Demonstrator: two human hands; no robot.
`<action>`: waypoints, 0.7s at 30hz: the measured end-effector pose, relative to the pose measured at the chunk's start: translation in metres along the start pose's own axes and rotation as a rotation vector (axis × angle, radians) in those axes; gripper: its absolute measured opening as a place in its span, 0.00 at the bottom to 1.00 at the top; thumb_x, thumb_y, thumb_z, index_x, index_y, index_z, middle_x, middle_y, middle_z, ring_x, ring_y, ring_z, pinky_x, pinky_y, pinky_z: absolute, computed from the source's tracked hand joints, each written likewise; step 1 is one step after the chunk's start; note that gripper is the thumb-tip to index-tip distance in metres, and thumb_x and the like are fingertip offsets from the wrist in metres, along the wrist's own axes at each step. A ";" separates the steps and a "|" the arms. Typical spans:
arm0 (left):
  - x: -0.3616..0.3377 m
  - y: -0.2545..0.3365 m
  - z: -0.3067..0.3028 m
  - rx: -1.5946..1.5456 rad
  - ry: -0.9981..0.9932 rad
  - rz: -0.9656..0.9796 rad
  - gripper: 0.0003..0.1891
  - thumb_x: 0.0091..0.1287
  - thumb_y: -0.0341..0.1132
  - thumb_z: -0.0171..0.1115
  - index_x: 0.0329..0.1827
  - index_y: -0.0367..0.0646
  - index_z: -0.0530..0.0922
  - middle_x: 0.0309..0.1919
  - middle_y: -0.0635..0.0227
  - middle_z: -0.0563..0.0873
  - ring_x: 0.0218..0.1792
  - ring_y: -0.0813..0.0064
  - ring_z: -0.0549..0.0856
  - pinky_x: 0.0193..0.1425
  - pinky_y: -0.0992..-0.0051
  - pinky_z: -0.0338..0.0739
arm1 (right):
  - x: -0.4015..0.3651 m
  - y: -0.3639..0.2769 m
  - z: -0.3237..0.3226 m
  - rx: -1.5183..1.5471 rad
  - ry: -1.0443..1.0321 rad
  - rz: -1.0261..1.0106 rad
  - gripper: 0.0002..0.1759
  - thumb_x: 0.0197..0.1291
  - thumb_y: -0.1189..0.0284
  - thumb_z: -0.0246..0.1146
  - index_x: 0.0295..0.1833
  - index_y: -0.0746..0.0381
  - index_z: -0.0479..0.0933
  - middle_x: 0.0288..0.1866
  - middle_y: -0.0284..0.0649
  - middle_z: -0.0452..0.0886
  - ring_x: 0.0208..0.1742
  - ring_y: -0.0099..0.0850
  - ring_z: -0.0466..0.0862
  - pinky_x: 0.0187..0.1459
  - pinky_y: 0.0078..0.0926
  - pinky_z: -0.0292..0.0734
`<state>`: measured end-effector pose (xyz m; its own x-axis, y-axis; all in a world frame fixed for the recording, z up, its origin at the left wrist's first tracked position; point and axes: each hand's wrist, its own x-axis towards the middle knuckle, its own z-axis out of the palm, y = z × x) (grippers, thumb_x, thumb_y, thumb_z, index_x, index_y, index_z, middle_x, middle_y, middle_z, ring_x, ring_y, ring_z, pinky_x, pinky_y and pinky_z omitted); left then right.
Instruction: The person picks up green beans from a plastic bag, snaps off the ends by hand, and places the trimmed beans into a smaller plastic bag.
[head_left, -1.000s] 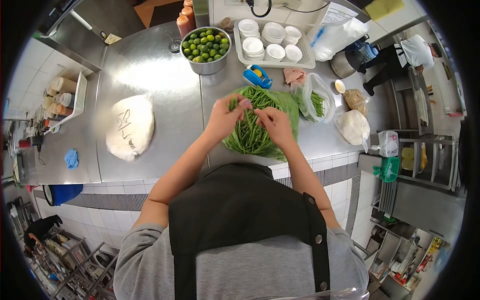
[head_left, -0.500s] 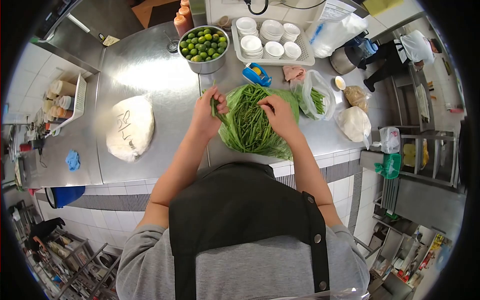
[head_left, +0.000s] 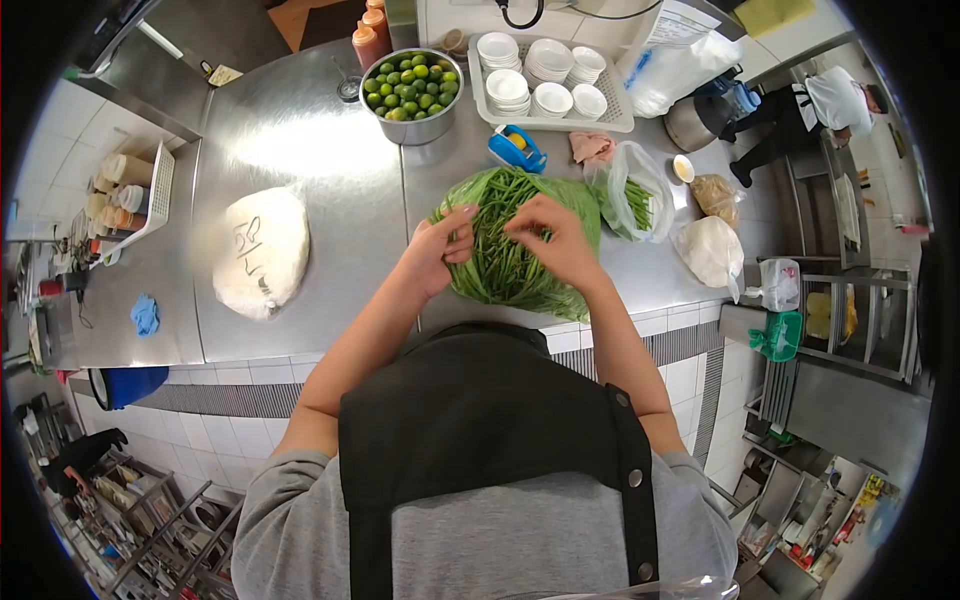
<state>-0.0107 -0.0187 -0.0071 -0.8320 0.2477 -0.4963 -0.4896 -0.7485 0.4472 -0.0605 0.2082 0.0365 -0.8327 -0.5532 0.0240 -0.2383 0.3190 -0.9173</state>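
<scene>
A green plastic bag (head_left: pixel 575 300) lies open on the steel counter, heaped with thin green stalks (head_left: pixel 500 270) that resemble slim asparagus. My left hand (head_left: pixel 440 250) is over the bag's left side, fingers curled and thumb and index finger drawn together. Whatever it may hold is hidden now. Across the heap, my right hand (head_left: pixel 550 235) has bent fingers in a pinch just above the stalks. I cannot make out anything between its fingertips. More green stalks (head_left: pixel 638 203) stick out of a clear plastic bag (head_left: pixel 655 232) to the right.
Behind the heap are a blue tape dispenser (head_left: pixel 517 149), a steel pot of limes (head_left: pixel 425 130) and a tray (head_left: pixel 590 123) of stacked white cups. A white bag (head_left: pixel 262 253) with writing lies at left. Another person (head_left: pixel 835 100) stands far right.
My left hand has moved down and right, toward the heap; the stalks it held upright no longer show. My right hand has turned slightly, its fingers more bent.
</scene>
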 end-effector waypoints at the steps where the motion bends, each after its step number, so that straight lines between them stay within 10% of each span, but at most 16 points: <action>1: -0.005 0.000 0.010 0.105 0.019 0.036 0.15 0.72 0.33 0.68 0.60 0.39 0.81 0.27 0.79 0.78 0.20 0.89 0.64 0.23 0.84 0.58 | 0.001 0.000 -0.001 0.111 0.093 -0.012 0.07 0.58 0.81 0.71 0.41 0.62 0.83 0.44 0.34 0.82 0.45 0.25 0.81 0.50 0.24 0.78; 8: -0.013 0.001 0.063 1.026 0.051 0.526 0.10 0.64 0.31 0.77 0.45 0.35 0.90 0.32 0.70 0.91 0.28 0.88 0.82 0.34 0.82 0.77 | 0.002 -0.019 0.005 0.512 0.171 0.002 0.06 0.66 0.82 0.69 0.46 0.64 0.81 0.41 0.31 0.82 0.46 0.21 0.83 0.51 0.20 0.78; 13: -0.011 0.003 0.056 1.165 0.095 0.515 0.11 0.60 0.34 0.79 0.40 0.34 0.91 0.30 0.66 0.91 0.32 0.84 0.85 0.41 0.76 0.81 | 0.000 -0.009 0.007 0.457 0.236 0.066 0.02 0.68 0.77 0.67 0.43 0.64 0.80 0.40 0.32 0.81 0.42 0.22 0.82 0.45 0.22 0.77; 21: -0.018 0.000 0.055 1.206 0.076 0.397 0.11 0.62 0.33 0.78 0.39 0.32 0.90 0.30 0.68 0.90 0.33 0.83 0.84 0.40 0.76 0.80 | 0.004 0.015 0.008 -0.421 0.344 -0.201 0.07 0.64 0.80 0.64 0.47 0.66 0.81 0.39 0.45 0.80 0.38 0.42 0.82 0.41 0.36 0.76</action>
<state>-0.0099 0.0106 0.0422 -0.9779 0.0702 -0.1968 -0.1701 0.2794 0.9450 -0.0631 0.2049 0.0202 -0.8482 -0.3750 0.3740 -0.5284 0.5514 -0.6456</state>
